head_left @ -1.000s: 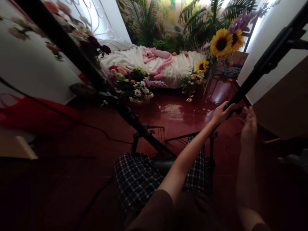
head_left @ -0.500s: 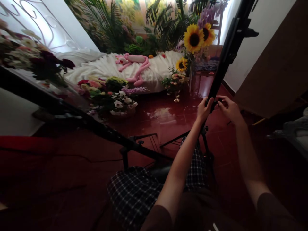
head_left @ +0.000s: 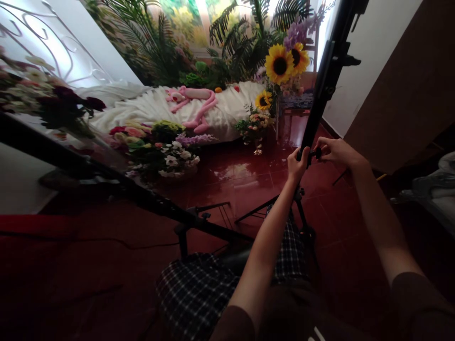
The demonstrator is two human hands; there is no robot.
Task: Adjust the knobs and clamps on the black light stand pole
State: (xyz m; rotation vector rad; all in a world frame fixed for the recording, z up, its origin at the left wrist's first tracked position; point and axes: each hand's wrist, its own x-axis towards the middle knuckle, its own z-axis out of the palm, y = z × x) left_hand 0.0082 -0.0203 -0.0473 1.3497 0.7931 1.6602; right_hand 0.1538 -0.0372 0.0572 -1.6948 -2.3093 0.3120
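A black light stand [head_left: 317, 106] rises at a slant on the right side of the head view, its legs spread on the floor below. My left hand [head_left: 297, 163] is wrapped round its pole, thumb uppermost. On the right side of the pole, a small black tightening knob [head_left: 316, 153] sticks out just by my left thumb. The bent fingers and thumb of my right hand [head_left: 336, 150] are at this knob, pinching it at the fingertips.
A second black stand [head_left: 142, 192] slants across the left. Ahead, a white cloth [head_left: 131, 106] bears a pink plush toy [head_left: 199, 106]. Flower bunches [head_left: 167, 147] and sunflowers [head_left: 279, 64] surround it. A brown panel [head_left: 394, 94] leans at right, near a grey ornate piece of furniture [head_left: 423, 194].
My right hand has shifted slightly, its wrist lifted outward and its fingers changed position at the knob. My left hand stays on the pole. The whole view has tilted a little.
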